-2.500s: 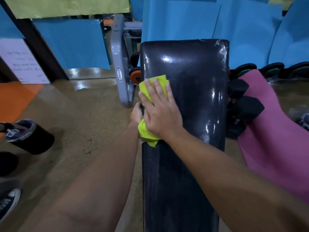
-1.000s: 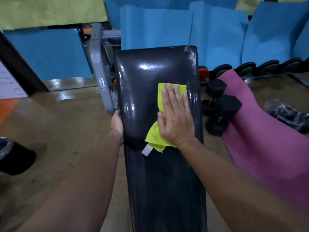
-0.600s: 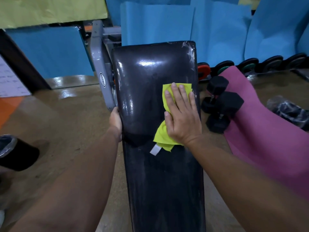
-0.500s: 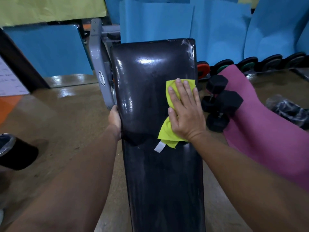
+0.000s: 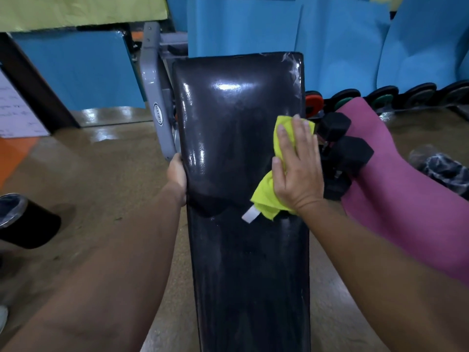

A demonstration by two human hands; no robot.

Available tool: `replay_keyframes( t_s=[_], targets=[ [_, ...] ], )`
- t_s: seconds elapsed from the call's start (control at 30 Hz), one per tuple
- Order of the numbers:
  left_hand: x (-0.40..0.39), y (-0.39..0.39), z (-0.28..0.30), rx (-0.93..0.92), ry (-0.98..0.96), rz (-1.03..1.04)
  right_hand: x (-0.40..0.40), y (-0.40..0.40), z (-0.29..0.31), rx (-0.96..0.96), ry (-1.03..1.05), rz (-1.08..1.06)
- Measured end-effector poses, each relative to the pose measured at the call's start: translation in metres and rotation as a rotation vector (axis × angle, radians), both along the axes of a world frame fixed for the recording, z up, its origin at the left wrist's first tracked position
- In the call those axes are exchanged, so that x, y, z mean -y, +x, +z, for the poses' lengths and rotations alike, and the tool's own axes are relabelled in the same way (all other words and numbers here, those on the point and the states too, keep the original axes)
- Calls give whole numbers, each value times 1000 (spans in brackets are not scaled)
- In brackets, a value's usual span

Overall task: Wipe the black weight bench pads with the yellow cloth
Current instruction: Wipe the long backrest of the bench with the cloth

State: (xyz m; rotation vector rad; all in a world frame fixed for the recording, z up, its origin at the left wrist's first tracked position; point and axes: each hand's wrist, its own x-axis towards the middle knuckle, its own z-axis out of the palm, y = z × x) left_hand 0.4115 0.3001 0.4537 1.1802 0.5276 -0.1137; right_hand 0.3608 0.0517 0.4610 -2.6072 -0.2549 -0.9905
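Right now I'm in the middle of the wipe, on the upper pad [image 5: 236,128] of the bench. My right hand [image 5: 297,168] lies flat on the cloth [image 5: 266,199], fingers straight and close together, palm pressing it down against the pad's right edge. The cloth is bunched under my palm: one yellow corner shows past my fingertips, the rest spills out below my wrist with a small white tag [image 5: 250,215] hanging off it. Some of my fingers reach the very edge of the pad, just beside the dumbbells [image 5: 347,153] stacked on the floor against the pink mat [image 5: 406,212].

My left hand [image 5: 177,174] holds the left edge of the same pad near its lower end, fingers wrapped round the side where I can't see them, so I take it to be steadying the bench.

The upper pad shines in patches, which I judge to be wet from wiping; the lower pad [image 5: 251,288] looks duller and streaky, though I can't be sure it is untouched. Next I'd judge the stroke should carry back across or up toward the top of the pad, keeping the palm flat and the pressure even, then gathering the loose tail of cloth under my hand before working down onto the lower pad. The seam between the two pads likely wants a pass of its own.
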Motion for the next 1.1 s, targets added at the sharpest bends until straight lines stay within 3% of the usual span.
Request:
replay_keyframes(
  t_s=[0.13, 0.27, 0.37, 0.6, 0.73, 0.87, 1.1],
  targets=[
    [0, 2, -3, 2, 4, 4, -26, 20, 24, 6, 23, -59],
    [0, 5, -4, 1, 21, 25, -54, 4, 13, 25, -116, 77],
    [-2, 6, -5, -6, 13, 24, -33, -13, -4, 25, -173, 116],
    [-4, 7, -9, -2, 7, -11, -50, 17, 24, 11, 20, -115],
    [-6, 10, -14, 9, 32, -7, -90, 5, 20, 26, -141, 115],
    [-10, 9, -14, 8, 33, -28, -74, -10, -1, 46, -229, 230],
    [-5, 9, -13, 15, -1, -17, -58, -3, 2, 39, -45, -27]
  ],
)
